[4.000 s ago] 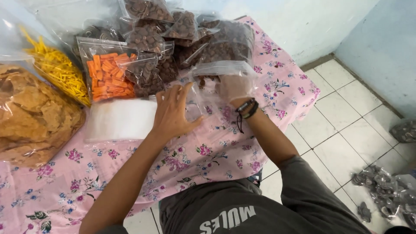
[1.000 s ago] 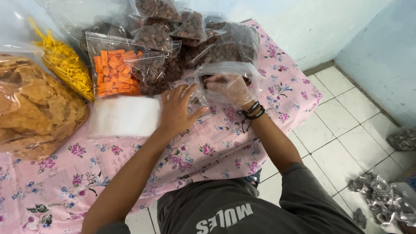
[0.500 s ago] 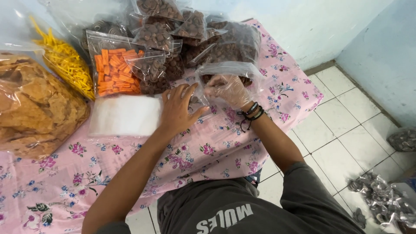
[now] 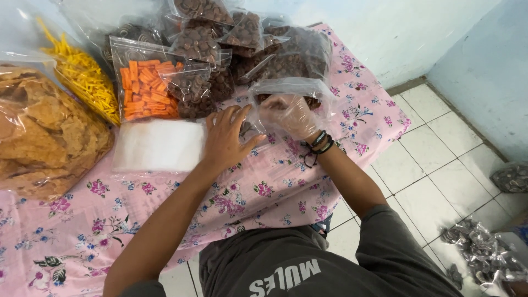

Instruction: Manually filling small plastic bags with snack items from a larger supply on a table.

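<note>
— Your left hand is flat out in front of you, palm down, fingers spread and pointing to the far side, thumb angled off to the right. The bare forearm runs back to the near left.

— And your right hand?

— Further right and a touch farther away, covered in thin clear film, fingers curled inward toward the left with the knuckles up. Dark bands sit around that wrist. Your right forearm comes in from the near right, elbow bent, grey sleeve at the upper arm.

— The two hands?

— Close together, your left thumb just beside your right fingers.
</note>
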